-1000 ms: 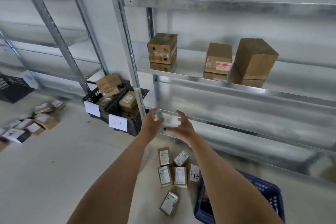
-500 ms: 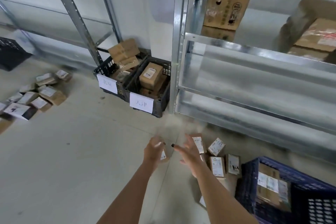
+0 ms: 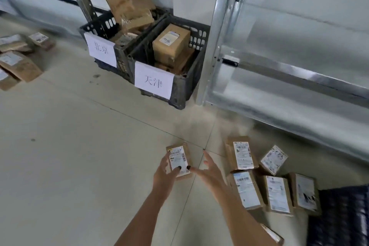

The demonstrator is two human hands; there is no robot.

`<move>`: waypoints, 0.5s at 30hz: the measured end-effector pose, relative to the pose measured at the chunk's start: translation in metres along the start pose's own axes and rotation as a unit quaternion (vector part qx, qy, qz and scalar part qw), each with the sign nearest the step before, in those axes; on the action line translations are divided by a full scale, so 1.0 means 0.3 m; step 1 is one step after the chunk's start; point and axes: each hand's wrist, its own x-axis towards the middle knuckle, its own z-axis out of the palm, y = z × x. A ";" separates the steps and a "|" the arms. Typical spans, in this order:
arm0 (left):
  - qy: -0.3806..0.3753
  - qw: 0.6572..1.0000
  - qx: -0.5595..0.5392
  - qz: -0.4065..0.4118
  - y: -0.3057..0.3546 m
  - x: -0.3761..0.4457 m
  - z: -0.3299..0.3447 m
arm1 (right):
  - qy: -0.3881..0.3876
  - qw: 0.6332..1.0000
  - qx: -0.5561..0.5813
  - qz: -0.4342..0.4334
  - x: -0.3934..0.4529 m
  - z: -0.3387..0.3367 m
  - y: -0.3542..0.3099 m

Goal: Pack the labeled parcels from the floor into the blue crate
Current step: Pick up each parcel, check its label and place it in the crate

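A small brown parcel with a white label point(image 3: 178, 158) lies flat on the floor tiles. My left hand point(image 3: 165, 173) hovers over its near left side, fingers spread, fingertips at the label. My right hand point(image 3: 209, 170) is open just right of that parcel, empty. Several more labeled parcels lie to the right, among them one upright-lying parcel point(image 3: 240, 155), a tilted one point(image 3: 273, 159) and another by my right forearm point(image 3: 247, 189). The blue crate point(image 3: 339, 215) shows at the bottom right corner, partly cut off.
Two black crates with paper signs point(image 3: 180, 84) hold cardboard boxes against the wall. A metal shelving unit point(image 3: 289, 78) stands on the right. More parcels point(image 3: 18, 64) lie on the floor at the left edge.
The view has dropped toward the floor. Both hands have come down and forward to the single parcel on the left of the group, the left hand now reaching its label.
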 end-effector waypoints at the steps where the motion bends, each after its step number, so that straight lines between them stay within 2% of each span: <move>1: 0.002 1.000 -0.002 0.000 -0.064 0.077 0.022 | 0.000 1.000 -0.010 -0.004 0.084 0.024 0.053; 9: 0.039 0.998 -0.051 -0.002 -0.433 0.580 0.155 | 0.000 0.999 -0.013 -0.034 0.591 0.179 0.390; 15: 0.031 0.993 -0.114 0.006 -0.541 0.683 0.239 | 0.009 0.998 0.023 -0.050 0.735 0.271 0.534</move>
